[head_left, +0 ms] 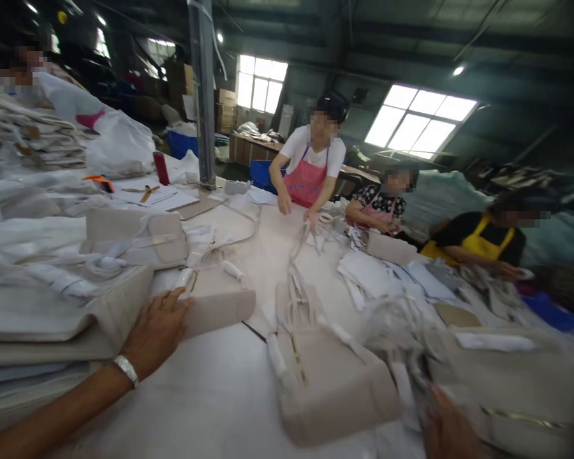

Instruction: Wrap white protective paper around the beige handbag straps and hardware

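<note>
My left hand (155, 331) lies flat with its fingers stretched out on the side of a beige handbag (215, 299) on the white table (205, 395). A watch shows on that wrist. My right hand (447, 427) is at the bottom right, blurred, next to another beige handbag (330, 382) with wrapped handles; its fingers are smeared by motion. More beige bags (138, 233) lie to the left, one in a stack beside my left hand.
Three people in aprons work at the far side of the table, the nearest to the middle in pink (310, 175). White paper wrappings (377, 274) and straps lie scattered. A red bottle (161, 167), scissors (146, 191) and a steel post (203, 95) stand at the back left.
</note>
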A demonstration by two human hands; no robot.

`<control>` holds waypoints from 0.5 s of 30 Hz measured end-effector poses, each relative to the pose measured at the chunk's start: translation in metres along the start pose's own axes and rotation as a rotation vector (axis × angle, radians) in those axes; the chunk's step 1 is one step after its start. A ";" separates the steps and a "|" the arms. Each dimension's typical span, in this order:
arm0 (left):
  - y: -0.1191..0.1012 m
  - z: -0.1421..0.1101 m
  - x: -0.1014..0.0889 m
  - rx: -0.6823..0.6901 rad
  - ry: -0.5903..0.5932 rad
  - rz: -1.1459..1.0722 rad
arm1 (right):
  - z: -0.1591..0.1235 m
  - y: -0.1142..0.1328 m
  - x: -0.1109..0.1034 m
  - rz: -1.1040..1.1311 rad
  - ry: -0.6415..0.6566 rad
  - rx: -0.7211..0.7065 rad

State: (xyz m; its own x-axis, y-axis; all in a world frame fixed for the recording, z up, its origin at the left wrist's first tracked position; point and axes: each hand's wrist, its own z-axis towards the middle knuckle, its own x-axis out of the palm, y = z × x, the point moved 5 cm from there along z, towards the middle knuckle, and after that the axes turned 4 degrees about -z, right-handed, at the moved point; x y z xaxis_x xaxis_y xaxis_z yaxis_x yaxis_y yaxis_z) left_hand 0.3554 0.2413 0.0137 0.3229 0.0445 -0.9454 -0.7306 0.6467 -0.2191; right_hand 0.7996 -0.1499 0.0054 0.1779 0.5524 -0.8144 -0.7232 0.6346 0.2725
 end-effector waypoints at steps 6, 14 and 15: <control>-0.101 -0.084 0.091 -0.372 0.730 -1.105 | -0.083 0.006 0.021 0.118 0.332 0.430; -0.191 -0.088 0.114 -0.732 1.036 -1.706 | -0.010 0.088 -0.009 0.400 0.778 0.195; -0.192 -0.087 0.110 -0.744 1.012 -1.742 | -0.002 0.102 -0.013 0.397 0.750 0.191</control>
State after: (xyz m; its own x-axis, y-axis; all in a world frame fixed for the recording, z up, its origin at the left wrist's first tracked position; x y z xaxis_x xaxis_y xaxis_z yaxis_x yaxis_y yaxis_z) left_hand 0.4792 0.0556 -0.0693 0.5886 -0.5888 0.5539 -0.2441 -0.7827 -0.5726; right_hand 0.7218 -0.0935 0.0428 -0.5992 0.2927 -0.7452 -0.5023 0.5874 0.6346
